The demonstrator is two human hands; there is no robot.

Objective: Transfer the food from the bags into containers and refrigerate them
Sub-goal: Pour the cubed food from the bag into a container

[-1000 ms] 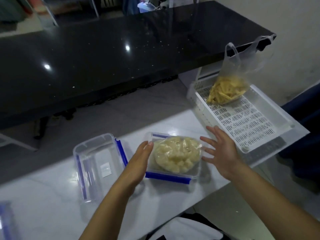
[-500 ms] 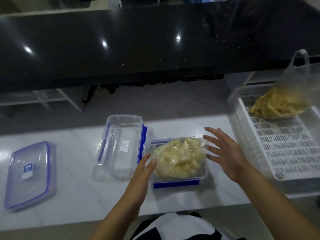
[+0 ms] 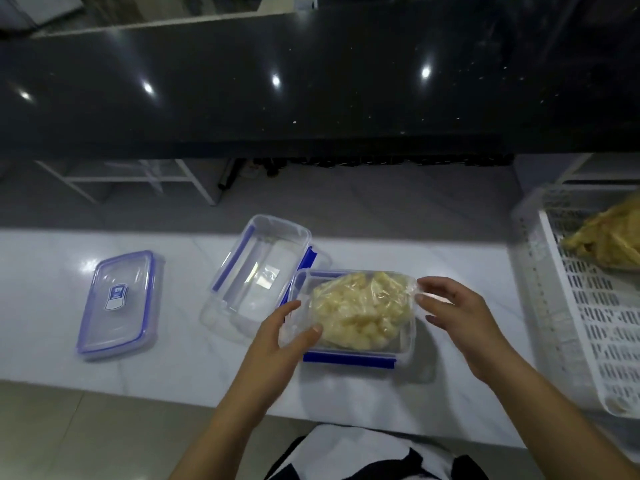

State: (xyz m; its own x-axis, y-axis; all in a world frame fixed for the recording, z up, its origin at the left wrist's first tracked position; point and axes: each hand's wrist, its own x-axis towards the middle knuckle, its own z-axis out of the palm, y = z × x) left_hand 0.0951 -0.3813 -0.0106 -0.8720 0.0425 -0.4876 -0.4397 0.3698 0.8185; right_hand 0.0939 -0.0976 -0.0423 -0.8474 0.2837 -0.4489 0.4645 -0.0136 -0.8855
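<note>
The bag of pale food [image 3: 360,313] lies in the near container [image 3: 408,341], long axis crosswise between the hands. Left hand [image 3: 280,337] pinches the bag's left edge; right hand [image 3: 460,313] pinches its right corner, equally near

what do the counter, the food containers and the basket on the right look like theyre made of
Counter: glossy white stone, perhaps marble or a look-alike; faint grey veins and sharp light reflections. Empty container and the container under the food bag: clear hard plastic with blue clips; you see straight through the walls. Basket: matte white plastic, moulded with slotted holes.
</note>
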